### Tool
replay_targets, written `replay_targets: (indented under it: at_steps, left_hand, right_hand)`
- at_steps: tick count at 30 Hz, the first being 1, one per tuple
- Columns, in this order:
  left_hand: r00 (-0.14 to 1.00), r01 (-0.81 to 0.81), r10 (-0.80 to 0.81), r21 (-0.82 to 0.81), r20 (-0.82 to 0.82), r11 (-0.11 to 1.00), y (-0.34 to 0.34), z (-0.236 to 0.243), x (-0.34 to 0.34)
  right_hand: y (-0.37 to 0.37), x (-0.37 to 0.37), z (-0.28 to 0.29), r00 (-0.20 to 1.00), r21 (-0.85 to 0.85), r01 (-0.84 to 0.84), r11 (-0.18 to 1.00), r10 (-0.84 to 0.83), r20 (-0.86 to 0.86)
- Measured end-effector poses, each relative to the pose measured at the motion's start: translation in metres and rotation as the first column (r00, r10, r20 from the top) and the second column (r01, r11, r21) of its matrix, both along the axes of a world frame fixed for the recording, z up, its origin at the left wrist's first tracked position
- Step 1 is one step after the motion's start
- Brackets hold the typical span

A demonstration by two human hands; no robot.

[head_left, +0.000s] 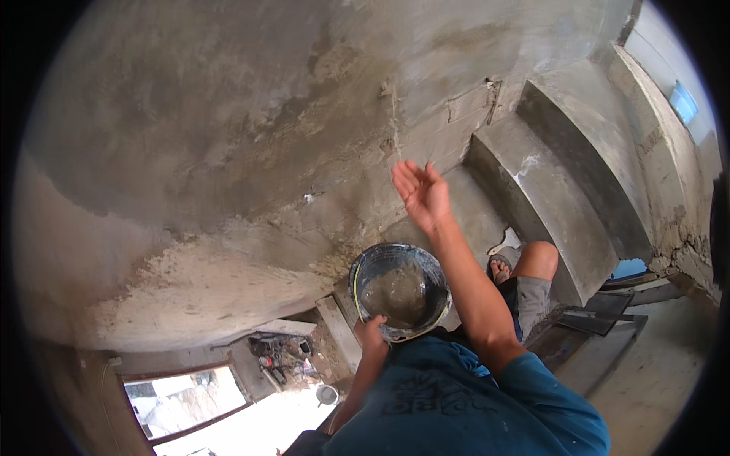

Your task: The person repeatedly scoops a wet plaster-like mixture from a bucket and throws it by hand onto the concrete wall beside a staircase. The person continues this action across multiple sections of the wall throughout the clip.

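A black bucket point(439, 292) with a pale rim and handle stands or is held close against my body. Wet grey mortar point(397, 295) lies in its bottom. My left hand point(371, 330) grips the near left side of the rim, its fingers partly hidden. Beyond the bucket, my right hand point(423, 195) is raised, palm up and fingers stretched out, with nothing in it. It is in front of the wall point(251, 114), which has dark damp plaster above and rough bare patches lower down.
Concrete stairs point(525, 182) rise to the right. Next to my sandalled foot point(499, 267) lies a pale flat-bladed tool point(505, 242). Planks and dark panels point(589, 319) sit at the lower right. Far below on the left are a window opening point(186, 399) and scattered clutter point(280, 357).
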State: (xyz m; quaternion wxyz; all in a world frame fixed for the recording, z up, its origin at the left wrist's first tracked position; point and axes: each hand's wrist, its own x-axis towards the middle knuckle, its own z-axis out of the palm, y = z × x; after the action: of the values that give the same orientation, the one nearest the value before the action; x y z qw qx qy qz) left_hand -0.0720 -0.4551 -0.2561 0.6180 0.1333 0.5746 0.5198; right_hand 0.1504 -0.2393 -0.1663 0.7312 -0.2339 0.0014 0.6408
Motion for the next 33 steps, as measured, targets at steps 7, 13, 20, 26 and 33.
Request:
replay_targets:
  at_steps: [7,13,20,26,33]
  left_hand:
    - [1.0,0.003,-0.004,0.048,0.01,0.999,0.004,-0.011,0.002]
    - [0.997,0.078,-0.078,-0.004,-0.014,0.997,0.008,0.002,0.005]
    - [1.0,-0.006,0.006,0.105,-0.004,0.994,0.007,0.01,0.009]
    - [1.0,0.02,-0.021,0.035,0.021,0.999,0.012,-0.001,0.007]
    - [0.998,0.057,-0.056,0.021,-0.014,0.998,0.019,0.01,0.016]
  right_hand:
    - [-0.101,-0.061,-0.212,0.936,-0.688,-0.186,0.701,0.339,0.091]
    - [-0.145,-0.072,-0.231,0.967,-0.517,-0.254,0.817,0.221,-0.125]
    - [-0.013,-0.001,0.01,0.985,0.253,0.075,0.964,-0.032,-0.172]
    - [-0.035,-0.033,-0.077,0.997,-0.318,0.047,0.947,-0.025,0.075]
    - [-0.137,-0.065,-0.242,0.94,-0.776,-0.003,0.63,0.267,0.213]
